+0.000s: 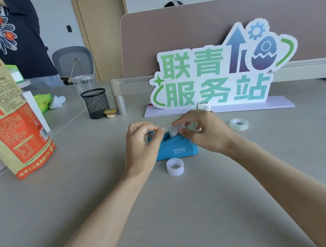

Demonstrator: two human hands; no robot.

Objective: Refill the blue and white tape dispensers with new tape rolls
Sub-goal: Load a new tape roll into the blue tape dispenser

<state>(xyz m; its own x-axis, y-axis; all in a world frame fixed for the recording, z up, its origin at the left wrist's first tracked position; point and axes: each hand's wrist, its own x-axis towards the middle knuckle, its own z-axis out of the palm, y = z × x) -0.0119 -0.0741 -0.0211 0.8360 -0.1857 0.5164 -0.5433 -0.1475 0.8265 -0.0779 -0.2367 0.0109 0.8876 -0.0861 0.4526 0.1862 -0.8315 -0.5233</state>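
Now both bare forearms reach in from the lower corners and meet over the blue tape dispenser (176,148), which sits near the middle of the grey table (84,201); the left hand (141,143) is curled at the dispenser's nine o'clock end, thumb and forefinger pinched together on something too small to make out; the right hand (204,131) arches over its three o'clock end, fingers bent down and closed around a clear tape roll (175,131) seated in the top of the body; the two hands' fingertips nearly touch above it. That dispenser is smooth matte plastic, wedge-shaped with a rounded back, white lettering on its near side. Just at its six o'clock an empty white core (175,166) stands on the table, a short matte ring; at three o'clock, well apart, a glossy translucent spare tape roll (239,124) lies flat. At twelve o'clock, beyond the right hand, the white tape dispenser (203,105) is partly hidden against the base of a flat cut-out sign (214,73) with green characters. At ten o'clock stands a black mesh pen cup (95,103), round and open-topped; at nine o'clock, a crinkled paper bag (1,116) printed in red.
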